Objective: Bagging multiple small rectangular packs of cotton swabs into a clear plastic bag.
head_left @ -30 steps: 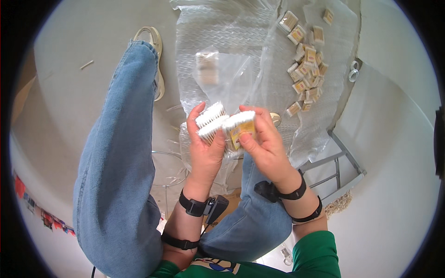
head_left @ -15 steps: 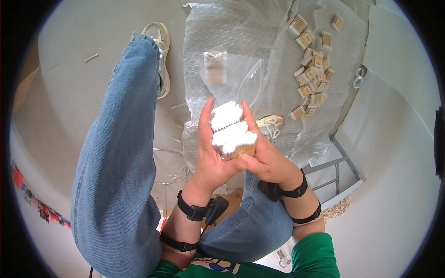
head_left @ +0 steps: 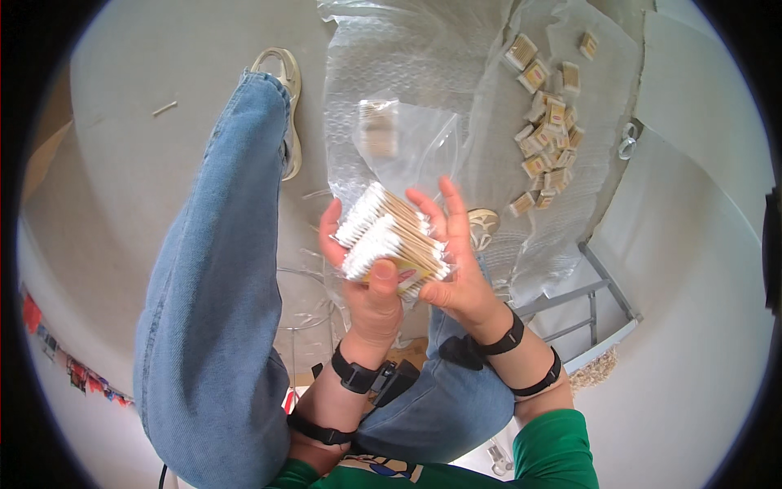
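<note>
- Tipped sideways since half a second earlier: clear plastic packs of white-tipped wooden cotton swabs (head_left: 399,235), between left hand (head_left: 373,305) and right hand (head_left: 467,281).
- Left hand clasps them; right hand splayed, thumb touching their right end.

blue jeans (head_left: 208,269), green sleeves (head_left: 558,444) and black forearm straps (head_left: 352,376) are worn.

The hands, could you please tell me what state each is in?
Left hand: closed, holding cotton-swab packs.
Right hand: open, at the packs' right side.
</note>
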`<state>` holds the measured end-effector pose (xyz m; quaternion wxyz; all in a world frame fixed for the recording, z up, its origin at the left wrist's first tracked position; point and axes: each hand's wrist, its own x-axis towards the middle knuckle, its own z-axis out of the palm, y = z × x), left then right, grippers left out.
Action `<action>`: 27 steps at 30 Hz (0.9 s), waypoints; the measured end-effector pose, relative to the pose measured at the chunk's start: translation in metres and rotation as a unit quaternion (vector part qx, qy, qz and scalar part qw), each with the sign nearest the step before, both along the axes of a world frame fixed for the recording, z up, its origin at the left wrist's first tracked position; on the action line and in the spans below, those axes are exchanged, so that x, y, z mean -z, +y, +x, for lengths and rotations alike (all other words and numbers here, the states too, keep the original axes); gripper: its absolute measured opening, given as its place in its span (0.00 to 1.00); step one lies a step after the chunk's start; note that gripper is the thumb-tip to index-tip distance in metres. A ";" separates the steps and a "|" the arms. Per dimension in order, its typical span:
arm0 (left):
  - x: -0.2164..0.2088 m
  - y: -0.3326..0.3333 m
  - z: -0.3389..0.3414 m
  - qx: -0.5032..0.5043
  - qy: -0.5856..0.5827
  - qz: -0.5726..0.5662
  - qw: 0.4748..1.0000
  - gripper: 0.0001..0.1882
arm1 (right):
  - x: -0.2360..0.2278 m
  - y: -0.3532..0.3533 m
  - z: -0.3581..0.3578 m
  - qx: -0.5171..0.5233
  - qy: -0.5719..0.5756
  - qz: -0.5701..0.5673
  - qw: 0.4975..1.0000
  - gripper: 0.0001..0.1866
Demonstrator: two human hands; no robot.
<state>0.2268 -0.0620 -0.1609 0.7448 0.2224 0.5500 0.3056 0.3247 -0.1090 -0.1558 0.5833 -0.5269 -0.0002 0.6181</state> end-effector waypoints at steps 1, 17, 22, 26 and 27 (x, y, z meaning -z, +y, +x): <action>0.001 -0.003 0.000 -0.006 0.029 0.020 0.999 0.52 | 0.000 0.001 -0.005 0.016 0.025 -0.008 1.000 0.64; -0.001 0.024 -0.003 0.239 -0.116 0.034 0.964 0.72 | -0.008 -0.007 0.034 -0.165 -0.275 0.065 0.945 0.62; -0.005 0.022 -0.003 0.190 -0.111 0.023 0.975 0.72 | -0.008 -0.004 0.028 -0.159 -0.230 0.089 0.956 0.63; -0.006 0.016 -0.004 0.211 -0.104 0.025 0.972 0.70 | -0.009 -0.005 0.032 -0.162 -0.225 0.098 0.956 0.64; -0.004 0.013 -0.004 0.215 -0.086 0.036 0.972 0.69 | -0.010 -0.005 0.031 -0.132 -0.193 0.091 0.968 0.65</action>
